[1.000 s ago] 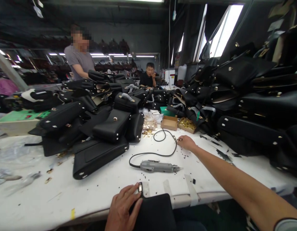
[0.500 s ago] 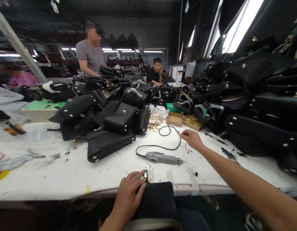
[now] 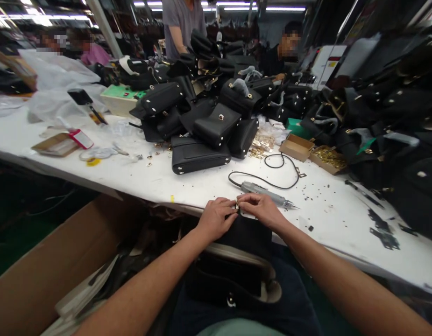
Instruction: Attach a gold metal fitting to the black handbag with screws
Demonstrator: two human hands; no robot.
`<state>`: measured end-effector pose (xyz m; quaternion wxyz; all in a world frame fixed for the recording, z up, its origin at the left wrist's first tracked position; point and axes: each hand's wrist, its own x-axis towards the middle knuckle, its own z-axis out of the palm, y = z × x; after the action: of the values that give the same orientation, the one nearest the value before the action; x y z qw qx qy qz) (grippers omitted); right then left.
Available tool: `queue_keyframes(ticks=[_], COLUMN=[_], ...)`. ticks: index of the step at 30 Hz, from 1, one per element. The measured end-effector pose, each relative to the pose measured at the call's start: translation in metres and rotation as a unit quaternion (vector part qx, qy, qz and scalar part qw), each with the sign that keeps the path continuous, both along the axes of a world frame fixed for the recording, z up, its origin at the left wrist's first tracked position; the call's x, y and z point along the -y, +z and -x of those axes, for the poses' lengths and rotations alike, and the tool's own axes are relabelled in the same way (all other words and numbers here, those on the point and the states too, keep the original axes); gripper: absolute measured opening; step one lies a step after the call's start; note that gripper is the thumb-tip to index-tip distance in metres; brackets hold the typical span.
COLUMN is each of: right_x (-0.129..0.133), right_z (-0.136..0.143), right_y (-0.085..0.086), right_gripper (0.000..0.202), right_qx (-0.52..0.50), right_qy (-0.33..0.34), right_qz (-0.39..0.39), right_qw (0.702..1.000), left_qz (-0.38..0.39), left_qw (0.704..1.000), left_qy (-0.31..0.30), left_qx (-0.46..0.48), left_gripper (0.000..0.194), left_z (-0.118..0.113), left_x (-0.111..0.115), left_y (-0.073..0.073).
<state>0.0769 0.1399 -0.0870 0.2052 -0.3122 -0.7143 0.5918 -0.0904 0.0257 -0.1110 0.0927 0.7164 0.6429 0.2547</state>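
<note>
A black bag [image 3: 251, 235] lies open on the lap at the table's front edge. My left hand [image 3: 217, 217] presses on its strap end, fingers closed beside a small gold metal piece [image 3: 237, 206]. From the right, my right hand [image 3: 259, 208] pinches at that same piece, its fingertips meeting the left ones. Just beyond the hands, a grey electric screwdriver [image 3: 265, 193] rests on the white table, its tip pointing right and its black cord looping behind.
Black bags [image 3: 216, 126] are piled across the table's back. Open boxes [image 3: 297, 147] and gold fittings [image 3: 328, 157] lie right of centre. Small dark bits dot the white table [image 3: 317, 200]. A cardboard box [image 3: 61, 261] stands lower left. People [image 3: 184, 25] are behind the pile.
My right hand has come back from the table near the cord to the strap end, beside my left hand. The view has turned down and to the left.
</note>
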Motion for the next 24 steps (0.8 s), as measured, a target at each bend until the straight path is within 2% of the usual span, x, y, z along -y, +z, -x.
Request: queue_keyframes(ticks=[7, 11, 14, 17, 20, 24], right_x=[-0.011, -0.013, -0.012, -0.011, -0.011, -0.015], right_z=[0.002, 0.003, 0.004, 0.008, 0.012, 0.013], right_y=[-0.016, -0.015, -0.008, -0.004, -0.007, -0.016], right_gripper=[0.033, 0.023, 0.021, 0.023, 0.024, 0.023], right_qx=[0.06, 0.09, 0.094, 0.09, 0.077, 0.084], right_qy=[-0.039, -0.041, -0.039, -0.055, -0.067, -0.07], right_qz=[-0.097, -0.147, -0.118, -0.045, 0.015, 0.023], right_qw=[0.993, 0.984, 0.988, 0.993, 0.995, 0.994], left_qz=[0.013, 0.018, 0.022, 0.026, 0.028, 0.025], left_qw=[1.0, 0.999, 0.998, 0.997, 0.996, 0.996], left_qy=[0.011, 0.019, 0.028, 0.042, 0.044, 0.051], left_qx=[0.022, 0.039, 0.055, 0.066, 0.068, 0.07], left_gripper=[0.017, 0.015, 0.015, 0.019, 0.019, 0.02], left_z=[0.002, 0.002, 0.002, 0.001, 0.0, -0.001], left_x=[-0.005, -0.007, -0.007, -0.007, -0.006, -0.006], left_y=[-0.003, -0.004, -0.003, -0.001, 0.0, -0.002])
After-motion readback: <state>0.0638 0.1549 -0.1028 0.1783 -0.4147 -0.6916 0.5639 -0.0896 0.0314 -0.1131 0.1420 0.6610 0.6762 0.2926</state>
